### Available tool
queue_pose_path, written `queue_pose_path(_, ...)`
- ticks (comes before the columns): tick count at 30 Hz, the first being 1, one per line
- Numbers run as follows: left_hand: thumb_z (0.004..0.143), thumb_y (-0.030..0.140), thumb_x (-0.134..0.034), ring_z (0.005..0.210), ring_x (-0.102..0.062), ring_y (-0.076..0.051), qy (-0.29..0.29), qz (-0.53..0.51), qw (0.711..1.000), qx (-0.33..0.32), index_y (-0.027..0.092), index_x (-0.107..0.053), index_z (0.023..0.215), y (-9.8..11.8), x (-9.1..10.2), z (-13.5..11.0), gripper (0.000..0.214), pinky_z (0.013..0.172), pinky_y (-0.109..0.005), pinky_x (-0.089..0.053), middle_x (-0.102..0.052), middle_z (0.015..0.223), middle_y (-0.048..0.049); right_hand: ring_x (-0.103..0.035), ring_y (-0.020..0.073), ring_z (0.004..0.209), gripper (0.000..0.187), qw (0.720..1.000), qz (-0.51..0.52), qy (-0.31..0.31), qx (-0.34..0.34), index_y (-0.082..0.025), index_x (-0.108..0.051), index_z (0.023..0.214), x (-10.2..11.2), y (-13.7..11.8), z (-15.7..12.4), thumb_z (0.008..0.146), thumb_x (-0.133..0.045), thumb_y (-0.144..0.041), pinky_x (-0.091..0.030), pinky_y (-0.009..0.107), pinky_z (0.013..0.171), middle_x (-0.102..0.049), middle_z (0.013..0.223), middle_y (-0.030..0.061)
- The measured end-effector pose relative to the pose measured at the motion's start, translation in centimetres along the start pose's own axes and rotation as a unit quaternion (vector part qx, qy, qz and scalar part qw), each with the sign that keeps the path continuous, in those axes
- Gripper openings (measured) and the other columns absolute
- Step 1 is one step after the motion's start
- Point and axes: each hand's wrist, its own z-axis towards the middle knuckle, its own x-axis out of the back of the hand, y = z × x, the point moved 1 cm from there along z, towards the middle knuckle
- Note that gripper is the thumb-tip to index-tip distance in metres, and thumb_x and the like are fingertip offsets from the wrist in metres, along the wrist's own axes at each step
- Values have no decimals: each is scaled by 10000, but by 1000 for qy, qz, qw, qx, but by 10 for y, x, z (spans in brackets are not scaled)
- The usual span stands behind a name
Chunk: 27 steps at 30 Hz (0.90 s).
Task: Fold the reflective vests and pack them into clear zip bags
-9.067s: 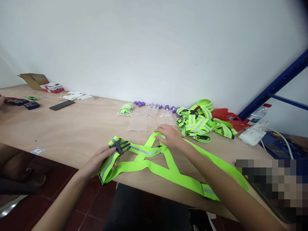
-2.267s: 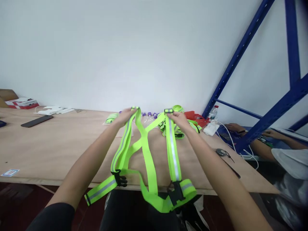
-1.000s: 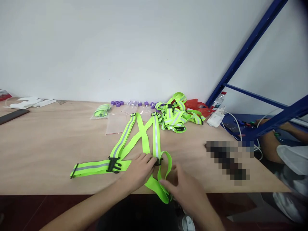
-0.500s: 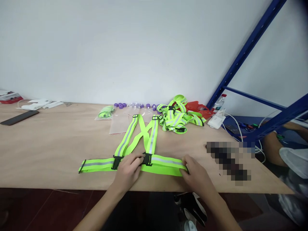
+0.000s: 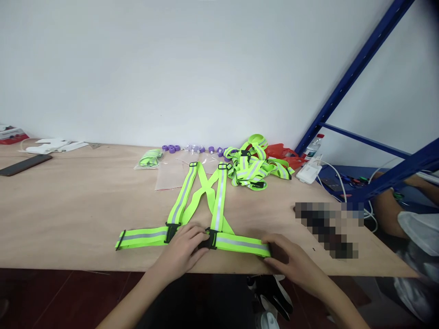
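A neon-green reflective vest made of straps with silver stripes lies spread on the table, its shoulder straps crossing behind. My left hand is closed over the black buckle at the middle of the waist strap, partly covering it. Around the strap's right end my right hand has fingers at the upper edge and thumb at the lower edge. A second black buckle sits left of my left hand. The left end of the waist strap lies flat, with a black slider at its tip.
Behind lie a heap of similar vests, a bagged vest, clear plastic bags and several purple pieces. A black flat object is at left. Right are a bottle, white device, blue frame and another person's arm.
The waist strap's right half has shifted slightly toward me, and its back layer now hardly shows below the front one. My right hand has moved a little right, its thumb now at the lower edge.
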Motion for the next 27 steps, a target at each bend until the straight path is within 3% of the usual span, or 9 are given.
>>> queue_pose_path(5, 947, 196, -639, 1148, -595, -259, 2, -27, 999, 17, 216, -623, 1133, -2, -1, 1, 188, 982, -410, -517, -645, 1201, -85, -593, 315, 1267, 380, 999, 3, -16, 28, -230, -677, 1184, -6, 17, 3, 821, -653, -340, -456, 475, 1095, -664, 1327, 127)
queue_pose_path(14, 952, 188, -626, 1160, -597, -255, 4, -55, 998, 26, 216, -617, 1137, -5, -3, 0, 187, 993, -400, -511, -635, 1213, -89, -572, 306, 1299, 487, 998, 7, 37, 52, -251, -611, 1321, -14, 34, 4, 857, -661, -389, -461, 494, 1100, -630, 1377, 126)
queue_pose_path(19, 957, 194, -617, 1170, -586, -261, 3, -56, 998, 26, 211, -614, 1123, -6, -3, 0, 167, 994, -408, -508, -625, 1223, -95, -632, 304, 1211, 495, 989, 123, 83, 15, -249, -650, 1232, -18, 40, 4, 795, -748, -460, -494, 471, 1063, -696, 1259, 117)
queue_pose_path(23, 957, 192, -616, 1158, -588, -259, 2, -61, 998, 21, 206, -616, 1107, -5, -4, 0, 151, 986, -402, -510, -629, 1201, -95, -678, 277, 1051, 511, 921, 344, 181, 5, -251, -666, 1104, -35, 41, 11, 698, -836, -511, -569, 387, 907, -727, 1079, 99)
queue_pose_path(27, 958, 186, -606, 1134, -602, -253, 5, -58, 998, 23, 206, -623, 1091, -4, -4, 1, 136, 972, -396, -516, -633, 1195, -96, -671, 244, 974, 479, 841, 497, 211, -24, -262, -711, 1037, -51, 32, 23, 645, -884, -478, -570, 343, 822, -717, 1063, 73)
